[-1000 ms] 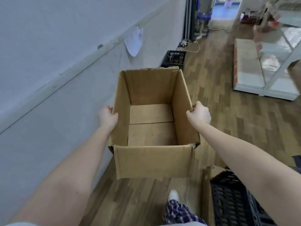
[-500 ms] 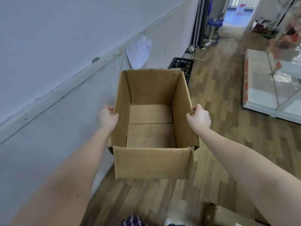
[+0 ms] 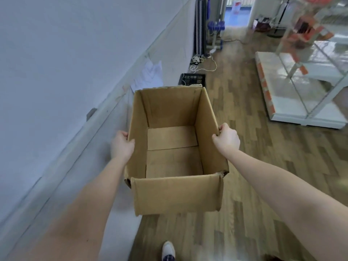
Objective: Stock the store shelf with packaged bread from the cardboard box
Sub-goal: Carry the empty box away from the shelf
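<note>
**Open carton held in both hands beside the wall**

Head view: a brown cardboard box (image 3: 175, 161), top flaps open and its bare bottom flaps showing, is held up over the wood-plank floor (image 3: 244, 166). The left hand (image 3: 121, 146) curls over the box's left wall rim. The right hand (image 3: 227, 140) grips the right wall rim, fingers wrapped tight. A grey wall (image 3: 56, 72) runs along the left. The white metal store shelf (image 3: 282, 95) stands well apart, ahead on the right. A black plastic crate (image 3: 192, 79) sits beyond the box.

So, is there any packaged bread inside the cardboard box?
No, the cardboard box shows only its bare bottom flaps inside.
</note>
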Motion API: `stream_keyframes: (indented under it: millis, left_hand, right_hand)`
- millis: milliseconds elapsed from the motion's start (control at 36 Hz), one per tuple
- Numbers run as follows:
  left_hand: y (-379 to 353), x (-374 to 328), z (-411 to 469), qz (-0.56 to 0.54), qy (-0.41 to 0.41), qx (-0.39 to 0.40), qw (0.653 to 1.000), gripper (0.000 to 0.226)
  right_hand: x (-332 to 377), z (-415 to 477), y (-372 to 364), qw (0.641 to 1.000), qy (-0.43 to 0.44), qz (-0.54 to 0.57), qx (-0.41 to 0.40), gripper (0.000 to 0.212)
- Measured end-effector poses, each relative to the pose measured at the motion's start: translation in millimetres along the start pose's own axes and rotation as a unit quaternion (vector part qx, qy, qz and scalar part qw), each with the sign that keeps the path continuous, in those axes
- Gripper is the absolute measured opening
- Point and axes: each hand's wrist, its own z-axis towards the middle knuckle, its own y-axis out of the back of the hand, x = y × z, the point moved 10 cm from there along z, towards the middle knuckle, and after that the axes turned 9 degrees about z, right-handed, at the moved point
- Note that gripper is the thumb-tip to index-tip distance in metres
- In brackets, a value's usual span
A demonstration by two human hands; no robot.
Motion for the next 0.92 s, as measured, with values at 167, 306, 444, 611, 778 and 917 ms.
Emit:
stream_keyframes:
  millis: [167, 306, 444, 611, 778, 917]
  left_hand:
    - [-5.5, -15.3, 80.2, 0.007, -0.035, 0.012, 0.999, 0.014]
    - [-30.9, -29.2, 115.1, 0.000, -0.059, 0.034, 0.998, 0.018]
    - [-58.1, -47.4, 160.4, 0.020, -0.075, 0.057, 0.995, 0.021]
    - [-85.0, -76.4, 209.2, 0.019, -0.075, 0.055, 0.995, 0.017]
    - [-112.8, -96.9, 265.0, 0.052, -0.064, 0.057, 0.995, 0.021]
    - [-143.0, -117.2, 302.8, 0.052, -0.040, 0.071, 0.995, 0.022]
  right_hand:
    - [26.3, 36.9, -23.1, 0.999, -0.032, -0.006, -0.021, 0.025]
    - [11.4, 57.5, -35.6, 0.996, -0.073, -0.016, -0.044, 0.027]
    - [5.3, 87.1, -50.2, 0.994, -0.101, -0.024, -0.047, 0.027]
    - [3.5, 154.6, -67.0, 0.993, -0.105, -0.023, -0.038, 0.027]
    - [-0.2, 213.7, -91.3, 0.994, -0.108, -0.007, -0.020, 0.029]
    - [-5.2, 265.7, -100.9, 0.993, -0.114, -0.010, 0.010, 0.028]
